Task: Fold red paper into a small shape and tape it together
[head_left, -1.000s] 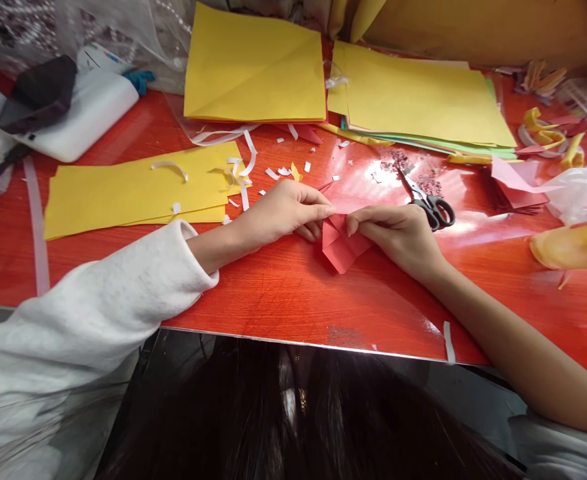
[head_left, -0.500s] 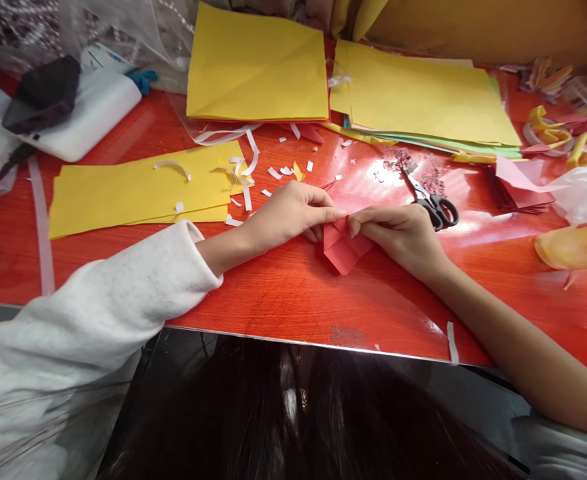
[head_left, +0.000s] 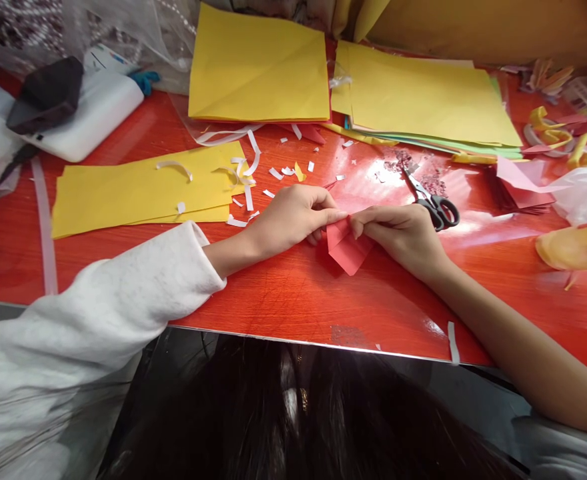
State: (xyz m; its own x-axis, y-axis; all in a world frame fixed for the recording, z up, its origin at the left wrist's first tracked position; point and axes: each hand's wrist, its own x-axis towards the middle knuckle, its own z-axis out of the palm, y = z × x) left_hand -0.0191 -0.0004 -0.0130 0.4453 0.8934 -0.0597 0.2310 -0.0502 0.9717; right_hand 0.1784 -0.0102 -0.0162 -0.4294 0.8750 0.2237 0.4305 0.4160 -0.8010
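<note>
Pinching folded red paper [head_left: 351,257] over a red tabletop [head_left: 273,297], the left hand [head_left: 289,221] and right hand [head_left: 407,239], closed thumb to finger, partly hide its upper edge; a yellowish container [head_left: 573,247] is cropped at right.

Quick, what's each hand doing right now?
Left hand: closed, pinching the top of a small, folded red paper piece.
Right hand: closed, pinching that same piece beside the left fingertips.

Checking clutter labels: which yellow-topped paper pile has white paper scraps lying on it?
The long, narrow pile beyond the left sleeve; the two broader piles farther back show none.
</note>
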